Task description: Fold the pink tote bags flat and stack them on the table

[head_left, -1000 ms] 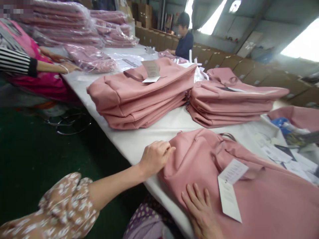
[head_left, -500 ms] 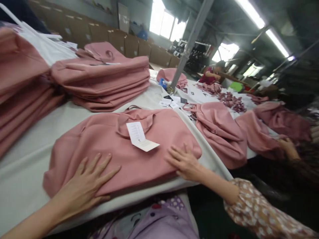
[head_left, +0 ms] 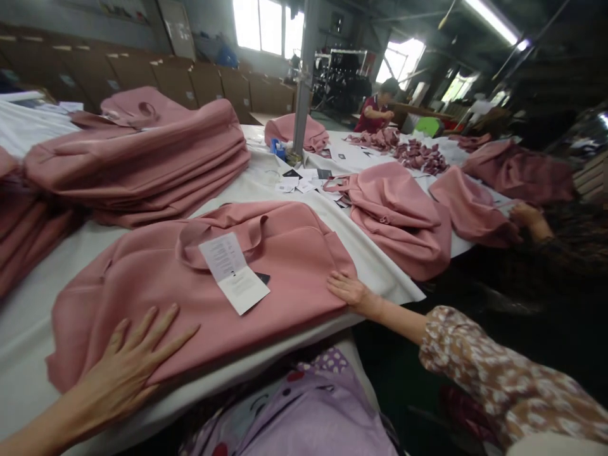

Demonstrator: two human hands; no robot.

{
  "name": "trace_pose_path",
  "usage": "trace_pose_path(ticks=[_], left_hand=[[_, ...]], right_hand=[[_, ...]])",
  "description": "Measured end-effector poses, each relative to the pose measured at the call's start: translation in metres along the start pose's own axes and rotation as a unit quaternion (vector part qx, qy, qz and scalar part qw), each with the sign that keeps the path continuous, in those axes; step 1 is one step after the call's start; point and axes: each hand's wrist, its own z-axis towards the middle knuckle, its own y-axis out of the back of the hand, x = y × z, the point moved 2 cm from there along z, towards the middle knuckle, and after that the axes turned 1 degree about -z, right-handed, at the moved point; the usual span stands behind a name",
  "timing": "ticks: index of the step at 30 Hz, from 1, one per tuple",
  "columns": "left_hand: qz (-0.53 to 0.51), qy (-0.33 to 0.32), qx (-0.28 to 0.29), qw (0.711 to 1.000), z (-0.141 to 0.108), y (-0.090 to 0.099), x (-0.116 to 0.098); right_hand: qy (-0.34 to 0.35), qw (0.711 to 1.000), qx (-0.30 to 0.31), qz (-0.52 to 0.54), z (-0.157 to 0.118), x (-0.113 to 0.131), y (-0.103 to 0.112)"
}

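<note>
A pink bag [head_left: 280,272] with a looped handle lies flat on the white-covered table [head_left: 23,361] in front of me. On its upper face rests an unfolded white paper tag [head_left: 232,272], with a bit of a black tag showing under it. My left hand [head_left: 135,358] lies spread with its palm on the bag's lower left part. At the bag's lower right corner, my right hand [head_left: 354,294] rests with its fingers stretched out on the pink surface. Neither hand grips anything that I can see.
A stack of pink bags [head_left: 142,158] stands at the back left. More pink bags [head_left: 399,215] lie to the right, near a co-worker's hand [head_left: 529,218]. Loose tags [head_left: 304,180] lie beside a metal post [head_left: 301,82]. Another person [head_left: 375,114] sits farther back.
My view has turned to the right. My right hand has slid outward to the bag's right end, while the left hand stays on the bag. The paper tag now lies flatter and more unfolded.
</note>
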Motion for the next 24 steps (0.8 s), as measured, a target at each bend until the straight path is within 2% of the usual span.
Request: trace_pose_path(ticks=[2, 4, 6, 8, 10, 12, 13, 15, 17, 19, 21, 24], left_hand=[[0.019, 0.007, 0.002, 1.000, 0.000, -0.004, 0.001], [0.044, 0.003, 0.006, 0.999, -0.001, -0.005, 0.003], [0.072, -0.004, 0.008, 0.997, 0.000, -0.001, 0.000], [0.087, -0.027, 0.002, 0.996, 0.004, 0.013, -0.018], [0.086, -0.063, -0.036, 0.994, 0.018, 0.033, -0.058], [0.078, -0.100, -0.105, 0.986, 0.042, 0.055, -0.111], [0.073, -0.124, -0.113, 0.983, 0.057, 0.063, -0.139], [0.079, -0.132, -0.084, 0.984, 0.089, 0.072, -0.182], [0.090, -0.149, -0.020, 0.985, 0.117, 0.075, -0.206], [0.077, -0.189, 0.028, 0.978, 0.137, 0.077, -0.210], [0.049, -0.225, 0.052, 0.972, 0.146, 0.081, -0.203], [0.012, -0.250, 0.055, 0.967, 0.143, 0.082, -0.189]], right_hand=[[-0.026, 1.000, -0.015, 0.004, -0.012, 0.007, -0.017], [-0.037, 0.999, -0.017, 0.016, -0.015, 0.007, -0.024], [-0.041, 0.999, -0.013, 0.032, -0.010, 0.001, -0.022], [-0.045, 0.998, -0.004, 0.048, -0.003, -0.006, -0.015], [-0.050, 0.997, 0.002, 0.056, 0.004, -0.011, -0.004], [-0.053, 0.997, 0.005, 0.055, 0.009, -0.010, 0.007], [-0.054, 0.997, 0.003, 0.049, 0.010, -0.006, 0.013], [-0.065, 0.997, -0.012, 0.028, 0.008, 0.008, 0.022], [-0.059, 0.997, -0.040, 0.006, 0.002, 0.030, 0.027], [-0.029, 0.998, -0.059, -0.001, -0.008, 0.053, 0.023], [-0.021, 0.998, -0.063, -0.003, -0.017, 0.068, 0.014], [-0.117, 0.992, -0.048, -0.013, -0.024, 0.069, -0.005]])
